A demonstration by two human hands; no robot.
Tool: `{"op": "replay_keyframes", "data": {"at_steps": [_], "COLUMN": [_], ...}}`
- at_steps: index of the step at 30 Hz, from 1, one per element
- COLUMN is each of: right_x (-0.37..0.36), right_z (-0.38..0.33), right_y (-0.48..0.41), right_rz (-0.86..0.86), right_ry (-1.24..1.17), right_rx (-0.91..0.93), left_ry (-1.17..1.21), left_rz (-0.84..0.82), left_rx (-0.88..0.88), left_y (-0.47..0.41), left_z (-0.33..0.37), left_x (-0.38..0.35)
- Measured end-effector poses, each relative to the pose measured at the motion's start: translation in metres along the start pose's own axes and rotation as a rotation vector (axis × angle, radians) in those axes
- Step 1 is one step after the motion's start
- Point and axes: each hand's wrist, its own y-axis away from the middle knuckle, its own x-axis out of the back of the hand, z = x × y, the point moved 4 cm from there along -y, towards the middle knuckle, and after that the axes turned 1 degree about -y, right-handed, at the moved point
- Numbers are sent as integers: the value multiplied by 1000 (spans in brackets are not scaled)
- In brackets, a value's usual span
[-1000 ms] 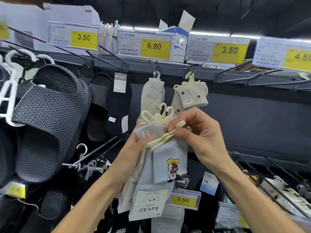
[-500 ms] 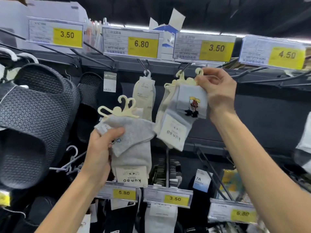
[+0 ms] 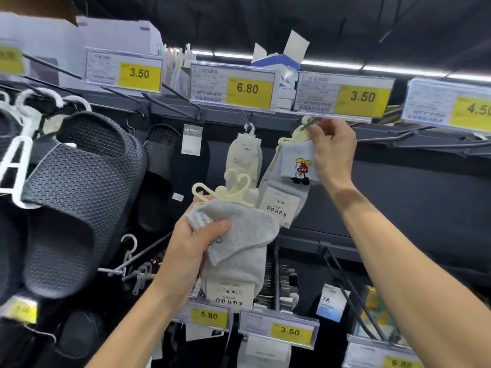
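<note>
The right hand [image 3: 332,152] is raised to the upper rail of the rack [image 3: 414,144], just under the middle 3.50 price tag [image 3: 342,95]. Its fingers are curled and pinch the cream hanger [image 3: 299,135] of the pale blue cartoon socks [image 3: 293,160], whose loop meets the tip of a metal peg [image 3: 309,125]; whether it is threaded on cannot be told. These socks hang down from the hand, their paper band tilted. Lower and nearer the middle of the rack, the left hand [image 3: 196,240] grips a bundle of grey socks [image 3: 239,235], thumb pressed across the fabric, with two more cream hangers [image 3: 225,189] sticking up above its fingers. That bundle overlaps the foot of the cream socks [image 3: 244,155] hanging under the 6.80 price tag [image 3: 233,87], just beside the cartoon pair. Black socks [image 3: 191,166] and dark mesh slippers [image 3: 74,197] fill the left side of the rack. Along the lower rail sit the 5.80 tag [image 3: 208,314] and another 3.50 tag [image 3: 289,332], partly behind the left wrist and grey bundle.
</note>
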Motion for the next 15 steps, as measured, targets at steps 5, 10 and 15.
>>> {"op": "replay_keyframes", "data": {"at_steps": [5, 10, 15], "right_x": [-1, 16, 36], "right_z": [0, -19, -66], "right_y": [8, 40, 120], "right_rz": [-101, -184, -401], "right_ry": [78, 242, -87], "right_rx": [53, 52, 72], "left_ry": [12, 33, -5], "left_rz": [-33, -73, -130], "left_rx": [16, -17, -95], "left_y": [-2, -1, 1], "left_z": [-3, -4, -1], "left_x": [-6, -8, -13]}}
